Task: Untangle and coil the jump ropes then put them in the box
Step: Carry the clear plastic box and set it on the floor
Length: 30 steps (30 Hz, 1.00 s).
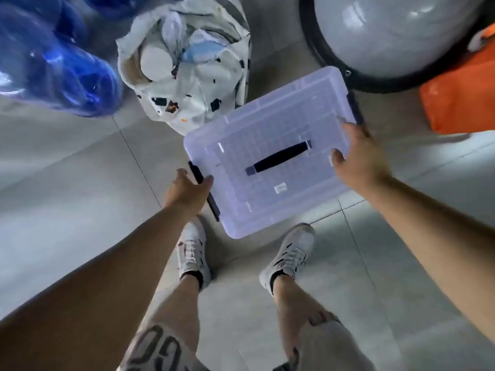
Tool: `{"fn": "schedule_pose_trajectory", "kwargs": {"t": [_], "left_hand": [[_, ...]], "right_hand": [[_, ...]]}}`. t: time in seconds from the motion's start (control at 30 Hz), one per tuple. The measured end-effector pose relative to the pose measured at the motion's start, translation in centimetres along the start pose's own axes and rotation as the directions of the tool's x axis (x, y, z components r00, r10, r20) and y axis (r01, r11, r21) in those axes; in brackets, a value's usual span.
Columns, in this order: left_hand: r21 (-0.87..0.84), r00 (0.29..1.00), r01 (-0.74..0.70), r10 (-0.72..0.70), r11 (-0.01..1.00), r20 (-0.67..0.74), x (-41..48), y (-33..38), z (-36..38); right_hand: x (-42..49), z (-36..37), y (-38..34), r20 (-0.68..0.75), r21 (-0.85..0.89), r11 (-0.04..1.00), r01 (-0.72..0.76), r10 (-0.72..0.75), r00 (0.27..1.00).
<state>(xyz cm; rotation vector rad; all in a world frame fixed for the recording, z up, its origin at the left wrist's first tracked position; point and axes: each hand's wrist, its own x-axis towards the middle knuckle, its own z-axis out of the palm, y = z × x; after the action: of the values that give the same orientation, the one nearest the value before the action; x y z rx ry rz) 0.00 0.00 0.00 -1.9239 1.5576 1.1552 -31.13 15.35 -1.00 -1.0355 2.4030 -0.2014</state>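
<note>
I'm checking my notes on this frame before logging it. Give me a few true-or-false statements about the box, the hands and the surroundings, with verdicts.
1. The lid is on the box. True.
2. Only the right hand holds the box. False: the left hand grips the opposite end too.
3. A jump rope lies on the lid. False: only the black handle shows there.
4. A grey exercise ball sits beyond the box. True.
5. The person is barefoot. False: they wear white shoes.
</note>
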Motion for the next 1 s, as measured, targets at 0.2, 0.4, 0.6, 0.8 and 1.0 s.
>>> {"fn": "schedule_pose_trajectory", "kwargs": {"t": [0.2,0.4,0.6,0.8,1.0], "left_hand": [[-0.335,0.991,0.028,-0.070,0.942,-0.113,0.9,0.3,6.1],[-0.344,0.975,0.040,-0.112,0.938,-0.192,1.3,0.7,7.3],[-0.228,0.976,0.034,-0.081,0.973,-0.200,0.8,2.4,4.9],[-0.096,0.971,-0.118,0.094,0.988,-0.221,-1.8,6.2,1.9],[-0.013,0.946,-0.267,0.260,0.963,-0.193,-6.4,12.5,-1.1]], "right_hand": [[4.2,1.3,4.4,0.004,-0.012,1.000,-0.025,0.025,1.000],[6.8,2.1,4.5,0.117,0.072,0.997,-0.034,0.026,0.993],[4.9,0.3,5.1,0.135,0.065,0.992,-0.104,0.095,0.986],[-3.2,-3.8,7.0,0.152,0.216,0.955,-0.203,0.173,0.973],[-11.8,-8.0,8.5,0.006,0.404,0.878,-0.258,0.279,0.960]]}}
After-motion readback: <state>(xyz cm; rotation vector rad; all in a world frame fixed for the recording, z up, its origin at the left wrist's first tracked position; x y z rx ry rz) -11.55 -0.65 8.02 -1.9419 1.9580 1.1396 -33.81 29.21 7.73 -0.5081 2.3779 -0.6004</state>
